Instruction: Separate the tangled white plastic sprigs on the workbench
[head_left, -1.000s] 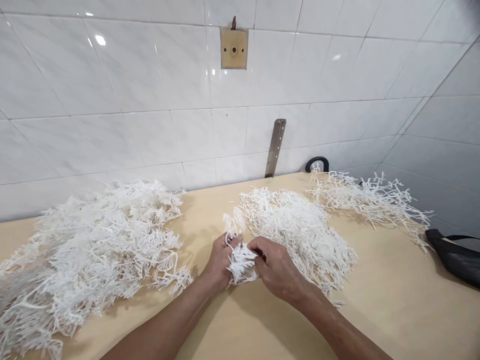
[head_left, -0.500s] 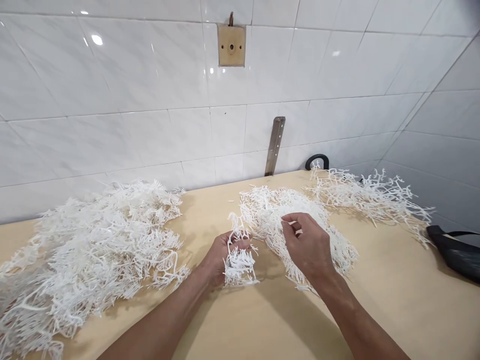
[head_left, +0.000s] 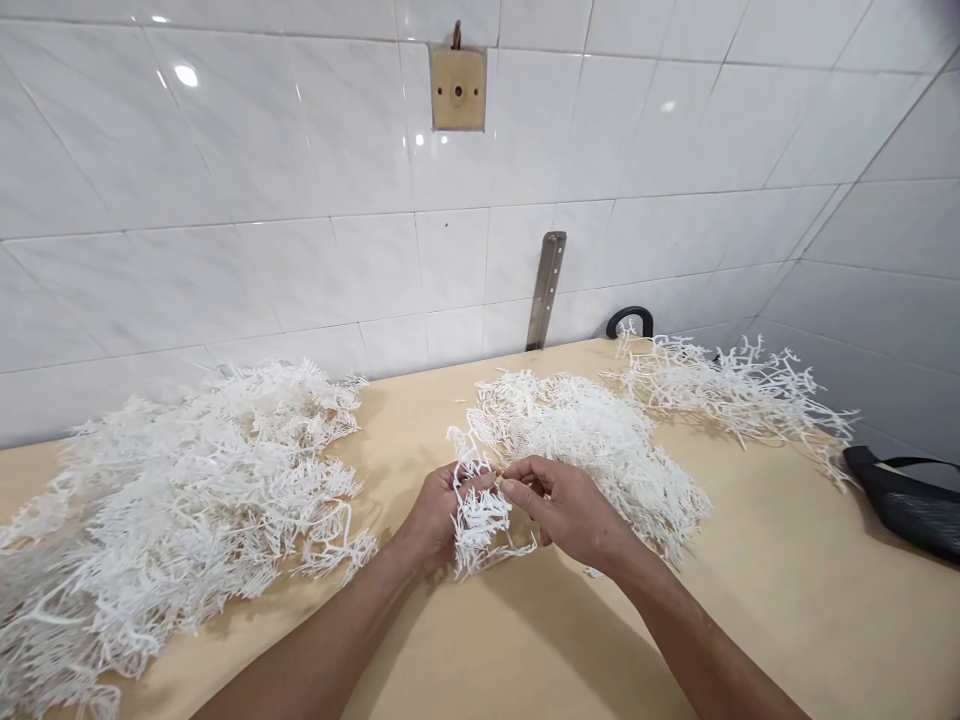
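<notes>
My left hand (head_left: pixel 441 515) is closed around a white branched plastic sprig (head_left: pixel 481 520) whose thin prongs hang below the fingers. My right hand (head_left: pixel 570 505) meets it from the right, thumb and forefinger pinched at the sprig's edge beside my left thumb. What sits in that pinch is too small to make out clearly. Just behind my right hand lies a heap of short white pieces (head_left: pixel 592 425). A large pile of white branched sprigs (head_left: pixel 217 480) spreads over the left of the tan tabletop (head_left: pixel 480 650).
Bare, open white branches (head_left: pixel 735 385) lie at the back right. Near them are a black curved handle (head_left: pixel 630 320) and a black slipper-like object (head_left: pixel 907 500). A metal bracket (head_left: pixel 547 290) stands against the tiled wall (head_left: pixel 300 140), below a yellowed wall plate (head_left: pixel 458 90).
My right hand has moved left and down from over the small-piece heap to the sprig. My left hand keeps hold of the sprig in about the same place.
</notes>
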